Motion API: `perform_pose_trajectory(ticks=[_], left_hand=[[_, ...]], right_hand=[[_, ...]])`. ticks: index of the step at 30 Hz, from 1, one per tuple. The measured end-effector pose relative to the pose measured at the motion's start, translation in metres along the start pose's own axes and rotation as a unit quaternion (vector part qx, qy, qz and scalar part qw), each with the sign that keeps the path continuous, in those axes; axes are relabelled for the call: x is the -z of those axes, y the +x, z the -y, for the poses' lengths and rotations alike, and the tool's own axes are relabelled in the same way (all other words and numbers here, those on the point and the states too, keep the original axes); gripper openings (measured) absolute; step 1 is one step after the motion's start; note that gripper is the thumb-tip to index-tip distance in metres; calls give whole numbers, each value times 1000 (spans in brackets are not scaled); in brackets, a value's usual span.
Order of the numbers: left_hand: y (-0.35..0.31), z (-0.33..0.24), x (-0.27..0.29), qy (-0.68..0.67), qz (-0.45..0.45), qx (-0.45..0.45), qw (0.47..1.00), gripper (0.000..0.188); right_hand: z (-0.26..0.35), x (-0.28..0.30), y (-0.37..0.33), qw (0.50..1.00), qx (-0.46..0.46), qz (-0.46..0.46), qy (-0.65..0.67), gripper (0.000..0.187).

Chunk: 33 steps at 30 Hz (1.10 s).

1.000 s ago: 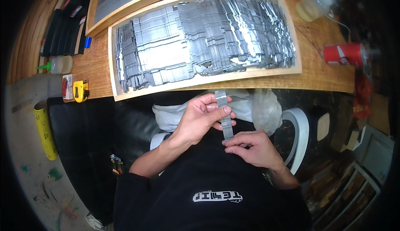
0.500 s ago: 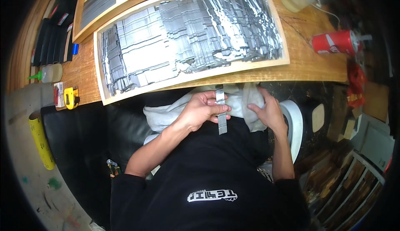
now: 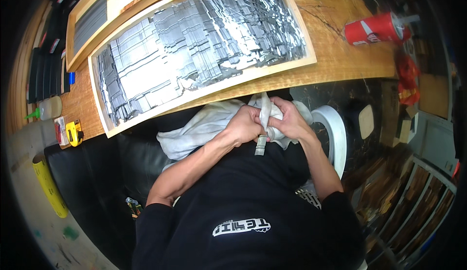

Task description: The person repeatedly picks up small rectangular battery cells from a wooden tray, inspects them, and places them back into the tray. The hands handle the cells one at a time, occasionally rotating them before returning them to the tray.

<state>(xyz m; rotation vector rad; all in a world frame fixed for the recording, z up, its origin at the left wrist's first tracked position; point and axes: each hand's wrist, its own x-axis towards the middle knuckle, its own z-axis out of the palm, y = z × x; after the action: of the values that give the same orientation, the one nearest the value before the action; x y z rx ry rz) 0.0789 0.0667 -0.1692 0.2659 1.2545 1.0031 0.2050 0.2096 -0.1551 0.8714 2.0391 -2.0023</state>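
A second ago the right hand [image 3: 291, 120] was pinching the lower end of the grey strip [image 3: 260, 146], and half a second later it had gone off to the cloth [image 3: 192, 124]; now it has come back in beside the left hand [image 3: 244, 124], bringing a bunch of that cloth along; a pale fold stands up between the two hands, hiding most of the strip, so only its lower end pokes out below; whether the cloth goes right around it, I can't tell; the left hand's fingers, spread before, are curled in; the person's head has turned too, leaving the tray [image 3: 209, 96] more slanted in view.
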Motion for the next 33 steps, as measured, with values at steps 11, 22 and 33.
perform_pose_trajectory(ticks=[11, 22, 33], left_hand=[[-19, -8, 14, -81, 136, 46, 986, 21], [-109, -26, 15, -229, -57, -69, 969, 22], [-108, -42, 37, -165, -67, -71, 981, 24]], right_hand=[[-8, 4, 22, 958, -88, -222, -156, 17], [78, -11, -76, 982, 42, 187, 4, 34], [42, -84, -75, 971, 229, 67, 4, 23]])
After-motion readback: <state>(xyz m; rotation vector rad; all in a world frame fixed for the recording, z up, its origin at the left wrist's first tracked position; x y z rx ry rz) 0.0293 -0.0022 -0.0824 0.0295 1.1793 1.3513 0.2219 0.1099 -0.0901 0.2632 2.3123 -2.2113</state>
